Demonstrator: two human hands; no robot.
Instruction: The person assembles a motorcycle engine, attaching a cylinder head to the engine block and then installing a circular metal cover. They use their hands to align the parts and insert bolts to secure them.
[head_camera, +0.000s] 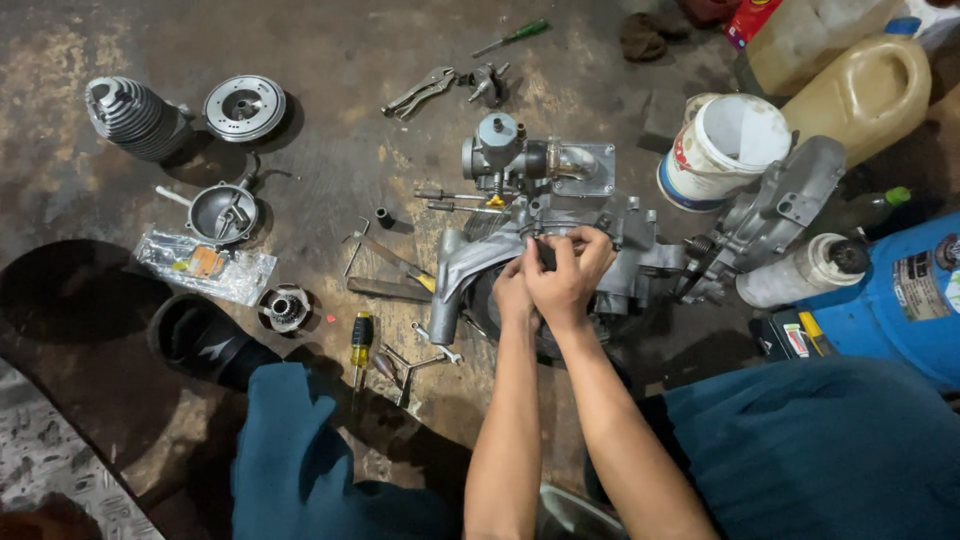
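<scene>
We see both forearms rising from bottom centre, converging at frame centre. Left hand and right hand pressed together, fingers pinched on small part, too small to identify, atop grey engine casing on stained floor. Wrists slightly bent, knuckles toward camera. Carburettor just above hands. Yellow-handled screwdriver lower left of casing, white bucket upper right.

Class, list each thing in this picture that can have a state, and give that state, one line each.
Grey metal engine casing: on the floor, worked on by both hands.
Left hand: fingers pinched at the casing.
Right hand: fingers pinched at the casing.
White plastic bucket: upright, open.
Yellow-handled screwdriver: lying flat.
Tan plastic jug: blue cap on.
</scene>
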